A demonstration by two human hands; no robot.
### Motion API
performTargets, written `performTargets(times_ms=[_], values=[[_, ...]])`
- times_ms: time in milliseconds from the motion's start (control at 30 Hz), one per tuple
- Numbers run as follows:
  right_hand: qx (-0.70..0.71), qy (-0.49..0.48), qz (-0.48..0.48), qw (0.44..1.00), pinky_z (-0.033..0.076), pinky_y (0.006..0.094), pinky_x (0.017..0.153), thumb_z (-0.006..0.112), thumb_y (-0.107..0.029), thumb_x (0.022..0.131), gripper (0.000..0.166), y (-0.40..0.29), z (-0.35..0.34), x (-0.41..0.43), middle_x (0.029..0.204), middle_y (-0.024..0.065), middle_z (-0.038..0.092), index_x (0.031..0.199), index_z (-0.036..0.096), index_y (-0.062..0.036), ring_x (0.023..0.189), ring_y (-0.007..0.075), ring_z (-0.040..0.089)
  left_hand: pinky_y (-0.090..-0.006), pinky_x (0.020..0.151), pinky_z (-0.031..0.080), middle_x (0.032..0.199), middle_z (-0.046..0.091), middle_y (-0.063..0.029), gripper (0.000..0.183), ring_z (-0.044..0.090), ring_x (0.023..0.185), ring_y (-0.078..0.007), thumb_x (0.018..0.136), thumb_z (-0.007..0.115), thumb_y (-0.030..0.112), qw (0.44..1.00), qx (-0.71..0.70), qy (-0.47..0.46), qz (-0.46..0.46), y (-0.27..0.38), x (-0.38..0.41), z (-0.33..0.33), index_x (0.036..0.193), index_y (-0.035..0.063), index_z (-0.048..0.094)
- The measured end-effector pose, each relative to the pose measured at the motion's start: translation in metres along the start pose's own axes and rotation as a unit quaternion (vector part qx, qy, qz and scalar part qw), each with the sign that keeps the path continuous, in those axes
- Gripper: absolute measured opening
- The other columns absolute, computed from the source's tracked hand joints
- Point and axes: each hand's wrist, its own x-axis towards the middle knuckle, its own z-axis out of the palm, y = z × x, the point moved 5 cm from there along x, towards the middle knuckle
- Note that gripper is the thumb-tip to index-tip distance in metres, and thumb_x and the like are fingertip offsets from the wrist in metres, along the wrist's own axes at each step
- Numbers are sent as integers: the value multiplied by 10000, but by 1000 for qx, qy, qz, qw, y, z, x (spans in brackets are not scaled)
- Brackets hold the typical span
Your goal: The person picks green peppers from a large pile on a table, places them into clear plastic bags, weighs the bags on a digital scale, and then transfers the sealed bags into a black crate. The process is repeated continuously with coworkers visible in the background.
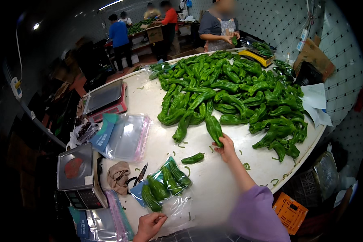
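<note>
My right hand holds the lower end of a long green pepper at the near edge of a large pile of green peppers. At the table's near edge, my left hand pinches the open end of a clear plastic bag. Several green peppers lie side by side inside that bag. A single small pepper rests on the white table between the bag and the pile.
Black-handled scissors and a crumpled cloth lie left of the bag. Further left are a digital scale, a red scale and stacked clear bags. A yellow scale stands behind the pile, near a co-worker. Cut stems are scattered about.
</note>
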Motion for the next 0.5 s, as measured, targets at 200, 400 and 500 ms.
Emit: performTargets(times_ms=[200, 400, 500], values=[[-222, -3, -146, 964, 461, 253, 624, 612, -159, 737, 431, -38, -10, -42, 948, 39, 572, 1139, 497, -53, 804, 120, 551, -237, 494, 395, 575, 517, -50, 126, 457, 514, -95, 765, 641, 109, 1000, -17, -17, -5, -7, -8, 5, 848, 20, 607], [-571, -141, -102, 803, 454, 322, 763, 636, -266, 660, 504, -71, 18, -86, 915, 147, 606, 1121, 506, -108, 856, 260, 581, -246, 497, 391, 572, 493, -51, 135, 444, 514, -112, 768, 637, 133, 1000, -4, -15, 16, -7, -9, 7, 849, 30, 604], [-535, -139, -146, 820, 453, 374, 760, 647, -299, 651, 522, -54, 25, -86, 920, 161, 597, 1113, 505, -103, 862, 319, 565, -249, 495, 387, 575, 489, -51, 136, 439, 515, -114, 767, 637, 137, 1000, -1, -13, 15, -5, -12, 6, 850, 34, 604]])
